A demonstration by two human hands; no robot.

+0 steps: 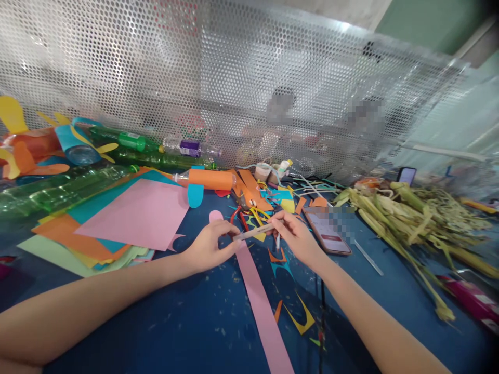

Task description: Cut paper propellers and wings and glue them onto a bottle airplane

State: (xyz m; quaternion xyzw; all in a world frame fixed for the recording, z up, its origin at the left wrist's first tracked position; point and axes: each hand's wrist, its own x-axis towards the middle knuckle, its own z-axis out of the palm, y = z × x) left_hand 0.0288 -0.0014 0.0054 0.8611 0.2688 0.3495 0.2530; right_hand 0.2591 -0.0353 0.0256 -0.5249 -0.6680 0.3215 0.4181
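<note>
The left hand (210, 246) and right hand (295, 238) pinch a pale stick (255, 230); a loosened grip could drop it onto the pink paper strip (259, 301) just below the left fingertips (233, 249).

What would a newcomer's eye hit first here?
Probably the pink sheet atop coloured paper at left, and the pink strip running to the bottom edge. At centre, left hand and right hand hold a thin pale strip. Dry stalks sprawl at right.

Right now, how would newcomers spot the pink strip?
On the blue table, find the left hand. From beside it, the pink strip runs to the picture's bottom edge. Unlike the broad pink sheet or curved yellow scrap, it's long and narrow.
</note>
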